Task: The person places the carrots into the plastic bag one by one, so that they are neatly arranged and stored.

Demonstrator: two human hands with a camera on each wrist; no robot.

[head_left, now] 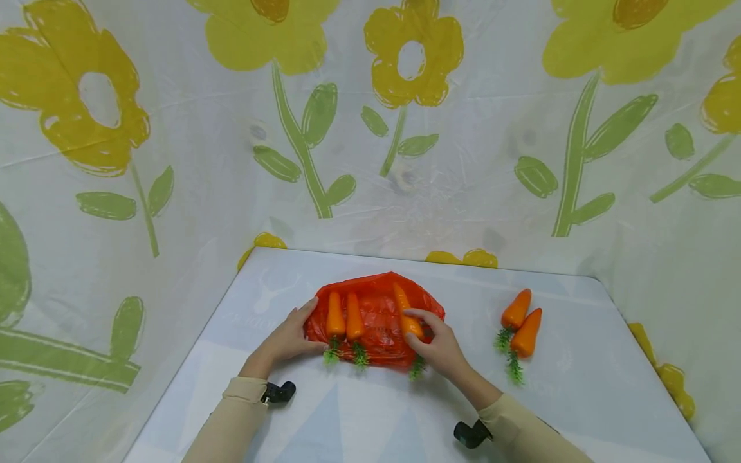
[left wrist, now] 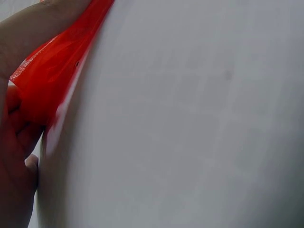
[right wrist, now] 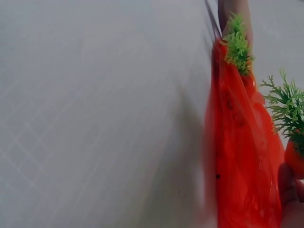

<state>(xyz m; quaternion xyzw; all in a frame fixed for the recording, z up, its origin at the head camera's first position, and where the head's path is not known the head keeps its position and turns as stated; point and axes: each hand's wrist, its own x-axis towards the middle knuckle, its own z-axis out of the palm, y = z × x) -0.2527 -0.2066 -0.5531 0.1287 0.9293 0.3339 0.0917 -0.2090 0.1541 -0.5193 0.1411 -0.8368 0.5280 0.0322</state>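
A red plastic bag [head_left: 379, 315] lies spread on the table. Two toy carrots [head_left: 335, 315] with green tops rest side by side on its left part. My left hand [head_left: 292, 335] holds the bag's left edge; in the left wrist view its curled fingers [left wrist: 29, 135] show behind the red plastic [left wrist: 57, 71]. With my right hand [head_left: 442, 347] I grip a third carrot [head_left: 401, 299] over the bag's right part, its leafy top pointing toward me. In the right wrist view, that carrot's greenery [right wrist: 287, 107] stands beside the bag [right wrist: 242, 156].
Two more carrots [head_left: 526, 334] lie together on the white table [head_left: 579, 399], to the right of the bag. A flower-printed curtain [head_left: 475, 148] hangs behind the table and along its sides.
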